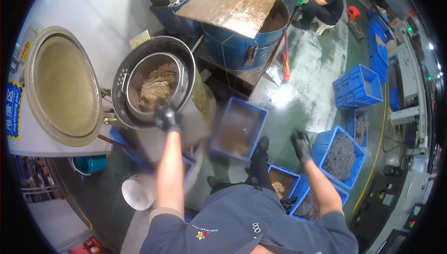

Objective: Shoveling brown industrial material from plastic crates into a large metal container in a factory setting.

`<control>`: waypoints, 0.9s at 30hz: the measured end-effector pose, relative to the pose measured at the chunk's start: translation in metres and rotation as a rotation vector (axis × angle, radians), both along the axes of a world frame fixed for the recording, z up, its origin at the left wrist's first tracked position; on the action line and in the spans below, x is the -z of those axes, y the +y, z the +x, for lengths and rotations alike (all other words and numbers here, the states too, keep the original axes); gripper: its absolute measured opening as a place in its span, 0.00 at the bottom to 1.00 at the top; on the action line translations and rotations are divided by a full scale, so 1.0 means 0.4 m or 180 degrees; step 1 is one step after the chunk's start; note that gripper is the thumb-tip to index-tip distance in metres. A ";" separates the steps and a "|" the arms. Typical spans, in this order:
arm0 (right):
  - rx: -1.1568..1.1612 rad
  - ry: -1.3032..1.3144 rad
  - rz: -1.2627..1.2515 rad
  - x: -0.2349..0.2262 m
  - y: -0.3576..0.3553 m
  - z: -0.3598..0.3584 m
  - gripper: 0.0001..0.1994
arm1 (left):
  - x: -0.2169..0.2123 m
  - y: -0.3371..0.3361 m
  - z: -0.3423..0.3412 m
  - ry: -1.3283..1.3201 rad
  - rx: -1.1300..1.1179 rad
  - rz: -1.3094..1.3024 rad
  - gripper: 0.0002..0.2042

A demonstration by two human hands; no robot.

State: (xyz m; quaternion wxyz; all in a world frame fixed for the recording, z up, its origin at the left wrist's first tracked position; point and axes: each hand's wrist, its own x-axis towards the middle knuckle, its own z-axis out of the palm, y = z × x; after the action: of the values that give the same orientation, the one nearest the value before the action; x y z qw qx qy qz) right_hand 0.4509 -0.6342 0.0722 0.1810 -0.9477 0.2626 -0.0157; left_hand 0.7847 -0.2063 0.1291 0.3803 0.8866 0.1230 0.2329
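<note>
Wet green workshop floor (302,95) spreads underfoot, crowded with blue plastic crates of dark metal parts (342,154). Nearest, the gloved right hand (301,144) hangs free, fingers loosely spread, holding nothing. Farther off, the gloved left hand (166,116) closes its grip on the rim of the round metal basket of brownish chips (156,86), seated inside a steel drum (139,63).

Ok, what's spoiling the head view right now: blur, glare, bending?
Head view: motion blur smears the blue crate and the drum side below the left hand; the right hand is softer too. Glare whitens the wet green floor. Fisheye bends edges near the black rim.
</note>
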 end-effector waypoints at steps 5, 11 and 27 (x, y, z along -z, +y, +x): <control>0.0082 -0.0572 0.2482 0.074 0.020 0.752 0.23 | 0.162 0.153 0.041 -0.1358 -0.0187 -0.0818 0.17; -0.0450 -0.1125 0.0633 0.350 -0.036 1.222 0.28 | 0.011 -0.036 0.043 0.0302 -0.1288 -0.0730 0.16; -0.0087 -0.0183 0.0796 0.197 -0.147 1.293 0.22 | 0.067 -0.045 0.068 0.0138 -0.1158 -0.0506 0.16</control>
State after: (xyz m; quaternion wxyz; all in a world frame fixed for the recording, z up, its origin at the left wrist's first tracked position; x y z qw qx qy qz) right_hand 0.9682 -0.6932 -0.0067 0.3054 -0.9203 0.2442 -0.0075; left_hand 0.8119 -0.2244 0.1022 0.3980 0.8217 0.3074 0.2681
